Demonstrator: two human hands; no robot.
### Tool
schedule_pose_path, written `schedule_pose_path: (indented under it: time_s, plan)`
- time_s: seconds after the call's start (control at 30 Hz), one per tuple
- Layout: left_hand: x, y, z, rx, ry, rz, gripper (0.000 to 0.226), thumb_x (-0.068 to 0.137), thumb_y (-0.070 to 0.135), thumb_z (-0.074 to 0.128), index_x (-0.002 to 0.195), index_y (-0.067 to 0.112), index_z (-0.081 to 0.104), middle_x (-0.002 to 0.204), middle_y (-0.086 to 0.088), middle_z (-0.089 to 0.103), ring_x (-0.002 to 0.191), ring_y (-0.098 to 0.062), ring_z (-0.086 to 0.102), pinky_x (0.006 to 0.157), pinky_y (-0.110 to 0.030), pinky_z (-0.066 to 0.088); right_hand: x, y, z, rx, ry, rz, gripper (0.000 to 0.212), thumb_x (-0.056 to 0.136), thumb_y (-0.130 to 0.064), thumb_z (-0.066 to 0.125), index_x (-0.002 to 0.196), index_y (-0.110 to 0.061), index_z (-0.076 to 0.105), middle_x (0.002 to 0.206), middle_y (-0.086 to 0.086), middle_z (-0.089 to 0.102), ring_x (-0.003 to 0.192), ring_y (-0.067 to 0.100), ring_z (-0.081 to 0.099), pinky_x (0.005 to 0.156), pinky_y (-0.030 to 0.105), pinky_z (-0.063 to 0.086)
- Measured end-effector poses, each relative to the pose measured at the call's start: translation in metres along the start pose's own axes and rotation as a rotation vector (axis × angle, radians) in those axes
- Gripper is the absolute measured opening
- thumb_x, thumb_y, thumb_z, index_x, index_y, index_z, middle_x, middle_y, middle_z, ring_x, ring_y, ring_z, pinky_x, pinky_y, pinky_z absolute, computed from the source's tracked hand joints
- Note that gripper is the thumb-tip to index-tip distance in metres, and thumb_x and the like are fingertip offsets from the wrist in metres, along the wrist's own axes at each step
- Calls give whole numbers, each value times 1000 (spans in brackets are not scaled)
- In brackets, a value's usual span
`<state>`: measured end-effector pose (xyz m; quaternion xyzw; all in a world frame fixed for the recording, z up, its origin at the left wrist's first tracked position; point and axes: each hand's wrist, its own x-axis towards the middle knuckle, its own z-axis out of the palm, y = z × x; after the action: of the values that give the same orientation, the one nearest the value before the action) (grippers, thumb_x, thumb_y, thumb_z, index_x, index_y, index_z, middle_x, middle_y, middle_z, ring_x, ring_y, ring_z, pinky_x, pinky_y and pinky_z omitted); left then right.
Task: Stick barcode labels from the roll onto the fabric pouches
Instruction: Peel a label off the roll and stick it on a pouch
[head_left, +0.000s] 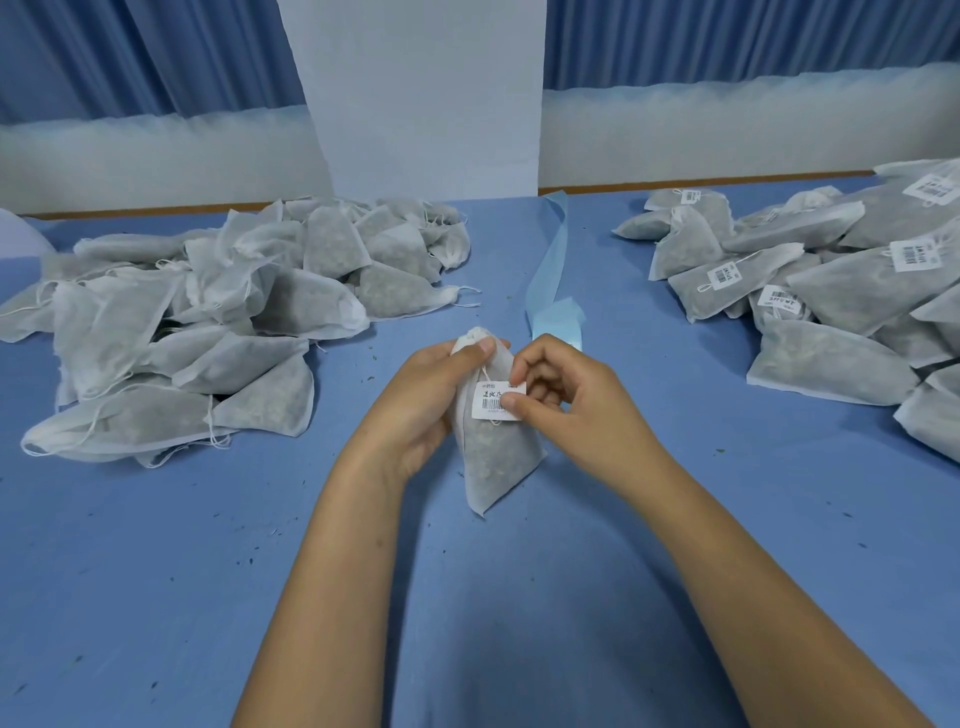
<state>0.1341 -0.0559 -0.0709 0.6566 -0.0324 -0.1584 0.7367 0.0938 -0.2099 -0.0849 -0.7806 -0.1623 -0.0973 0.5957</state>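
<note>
Pouch (491, 457) gripped by left hand (431, 397); barcode label (491, 404), print illegible, edge covered, pinched by right hand (571, 395).

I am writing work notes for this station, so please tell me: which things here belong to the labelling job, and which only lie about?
Job in hand:
left hand holding pouch
right hand pinching barcode label
unlabelled pile
labelled pile
blue strip, probably label backing

Lying about:
dark crumbs on table
white pillar
blue curtains
</note>
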Motion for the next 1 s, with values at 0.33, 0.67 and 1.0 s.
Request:
schedule_pose_path:
  time_s: [0.33,0.67,1.0]
  plan:
    - [-1,-1,0,63,-25,72,28,102,24,46,106,10,70,100,-6,75,89,-16,71,81,-28,55,1,6,3,-201,94,25,25,77,-14,76,80,-16,52,52,-14,46,50,10,31,54,27,32]
    - [-5,4,0,-69,-143,208,30,105,20,38,114,4,62,111,-12,72,106,-25,69,86,-33,57,4,6,0,-335,294,163,43,61,-44,84,82,-31,48,67,-10,57,59,1,48,62,25,42]
    - [-3,-2,14,207,28,243,62,83,29,75,137,25,43,120,-1,68,110,-15,65,93,-31,52,5,5,-1,172,317,167,12,75,-14,79,76,-14,67,73,1,69,69,11,63,65,24,49]
